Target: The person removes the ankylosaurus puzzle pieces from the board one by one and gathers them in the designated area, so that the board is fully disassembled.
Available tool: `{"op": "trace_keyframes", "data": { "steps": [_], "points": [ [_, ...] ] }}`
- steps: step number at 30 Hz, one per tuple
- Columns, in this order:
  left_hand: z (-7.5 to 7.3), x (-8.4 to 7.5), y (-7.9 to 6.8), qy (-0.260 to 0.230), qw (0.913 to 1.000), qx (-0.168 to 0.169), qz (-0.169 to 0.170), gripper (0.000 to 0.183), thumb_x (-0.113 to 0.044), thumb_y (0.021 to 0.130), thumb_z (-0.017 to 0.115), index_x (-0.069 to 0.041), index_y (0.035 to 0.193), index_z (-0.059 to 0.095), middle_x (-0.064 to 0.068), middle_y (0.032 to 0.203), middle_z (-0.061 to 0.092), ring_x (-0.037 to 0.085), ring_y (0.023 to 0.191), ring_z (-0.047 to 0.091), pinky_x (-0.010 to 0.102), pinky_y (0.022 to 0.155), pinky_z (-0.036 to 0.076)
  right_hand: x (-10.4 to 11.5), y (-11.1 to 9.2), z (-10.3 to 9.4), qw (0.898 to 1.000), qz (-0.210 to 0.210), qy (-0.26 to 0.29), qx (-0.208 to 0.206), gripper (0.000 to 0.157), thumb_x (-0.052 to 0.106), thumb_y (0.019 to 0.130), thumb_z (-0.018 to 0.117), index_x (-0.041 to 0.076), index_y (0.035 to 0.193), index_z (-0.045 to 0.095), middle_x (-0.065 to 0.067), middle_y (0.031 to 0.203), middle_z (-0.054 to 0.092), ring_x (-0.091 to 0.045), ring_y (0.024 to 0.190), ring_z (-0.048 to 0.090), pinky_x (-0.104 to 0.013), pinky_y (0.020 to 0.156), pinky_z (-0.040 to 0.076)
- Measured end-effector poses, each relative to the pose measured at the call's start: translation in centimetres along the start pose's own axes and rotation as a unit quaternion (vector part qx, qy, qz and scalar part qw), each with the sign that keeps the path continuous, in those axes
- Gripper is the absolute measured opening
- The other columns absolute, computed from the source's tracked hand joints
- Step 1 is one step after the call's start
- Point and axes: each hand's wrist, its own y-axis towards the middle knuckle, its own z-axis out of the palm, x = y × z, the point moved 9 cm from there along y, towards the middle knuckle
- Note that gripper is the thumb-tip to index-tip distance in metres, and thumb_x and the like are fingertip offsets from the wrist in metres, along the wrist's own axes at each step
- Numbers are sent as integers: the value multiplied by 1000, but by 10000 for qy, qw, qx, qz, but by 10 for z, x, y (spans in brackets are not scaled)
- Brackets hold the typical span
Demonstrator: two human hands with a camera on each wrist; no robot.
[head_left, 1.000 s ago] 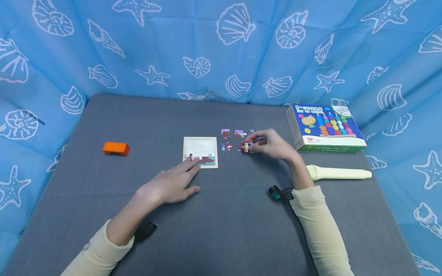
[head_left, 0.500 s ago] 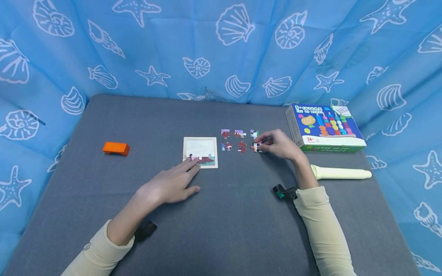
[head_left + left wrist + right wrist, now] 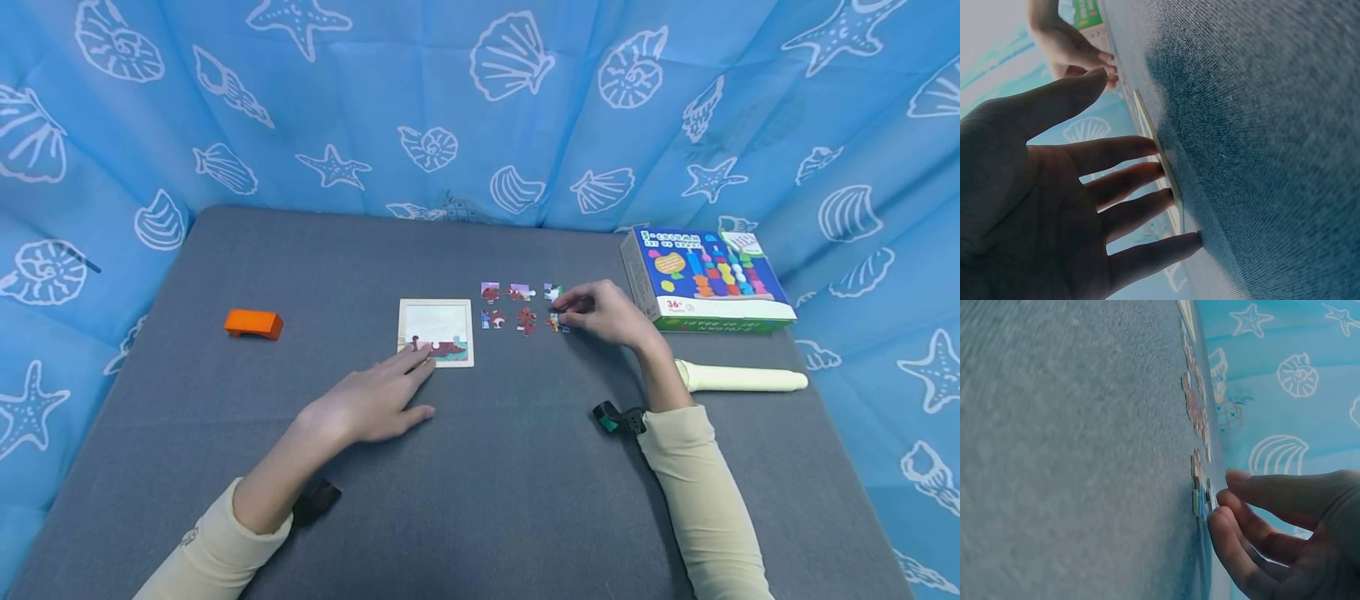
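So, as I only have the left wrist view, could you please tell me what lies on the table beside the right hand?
Observer: The head view shows six loose puzzle pieces in two rows of three, with the right hand at the right end of the nearer row.

Operator: Thank you; and could you tell me how the inside of the wooden tray looks, since I see it only edge-on?

Observer: A picture strip lies along the near side of the wooden tray, partly covered by fingers of the left hand, and the pale area beyond it holds no pieces.
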Motion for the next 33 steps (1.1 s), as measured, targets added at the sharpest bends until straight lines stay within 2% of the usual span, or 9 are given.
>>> {"op": "trace_keyframes", "data": {
  "steps": [9,15,21,30,33],
  "points": [
    [0,0,0,14,10000,-36,0,74,-42,110,63,-7,170,36,12,184,19,34,171,20,65,130,35,17,3,14,9956,-472,746,316,25,2,101,74,-4,125,77,-24,119,79,-26,102,75,-17,81,58],
    [0,1,0,42,10000,-52,22,74,-42,110,63,-8,170,36,11,184,19,34,171,21,65,129,37,32,5,22,9936,-652,842,367,24,3,100,75,-1,123,79,-22,120,80,-28,106,76,-17,85,56],
    [-1,1,-1,62,10000,-70,31,74,-42,110,64,-8,170,36,11,184,19,34,170,23,70,123,41,46,9,34,9892,-753,1153,505,24,0,100,74,-4,123,78,-23,120,79,-18,99,76,-18,83,59],
    [-3,1,2,150,9999,-75,22,71,-43,110,64,-6,167,43,14,182,23,37,167,33,67,119,47,79,20,62,9828,-1093,1266,782,22,1,99,75,-2,121,78,-18,117,79,-16,98,73,-20,81,58],
    [-4,0,2,129,9999,-61,55,71,-43,110,63,-5,166,42,16,182,23,38,166,33,65,122,45,89,24,72,9807,-1198,1289,856,22,1,99,76,-3,120,78,-18,113,79,-15,96,72,-21,80,57]
  ]
}}
